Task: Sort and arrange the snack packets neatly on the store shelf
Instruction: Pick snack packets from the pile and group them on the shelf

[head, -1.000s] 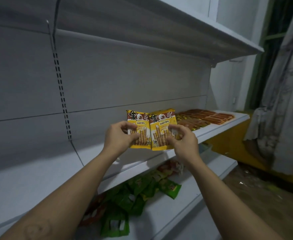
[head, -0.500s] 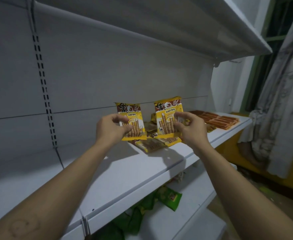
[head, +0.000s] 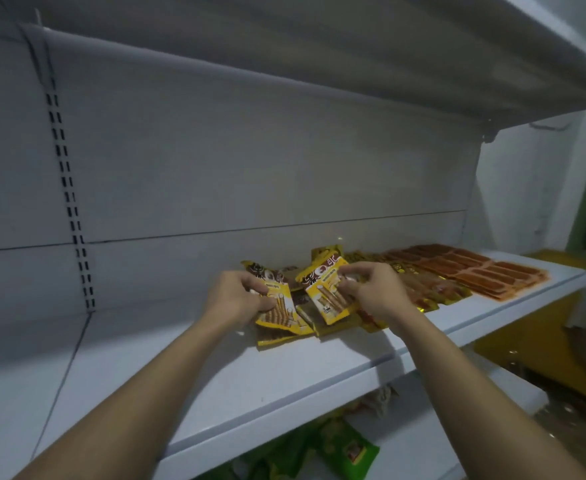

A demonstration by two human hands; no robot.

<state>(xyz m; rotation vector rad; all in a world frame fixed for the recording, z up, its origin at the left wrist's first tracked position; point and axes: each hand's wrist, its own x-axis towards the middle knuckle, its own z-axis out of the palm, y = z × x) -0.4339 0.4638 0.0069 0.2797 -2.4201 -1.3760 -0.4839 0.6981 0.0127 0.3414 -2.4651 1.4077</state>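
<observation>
- The shelf (head: pixel 198 382) is broad and smooth. The loose yellow pile (head: pixel 336 329) lies in the middle of it, so a careless set-down could, I reckon, skid packets toward the front edge.
- Just beside the pile, the orange row (head: pixel 475 271) lies flat and tidy, and a sliding packet could ruffle it.
- Left hand (head: pixel 236 299): the grip is closed, fingers curled round the left packet (head: pixel 281 308), low over the pile.
- Right hand (head: pixel 378 292): the grip is pinched on the right packet (head: pixel 329 294), which is tilted over the pile. A light pinch on glossy film might slip.
</observation>
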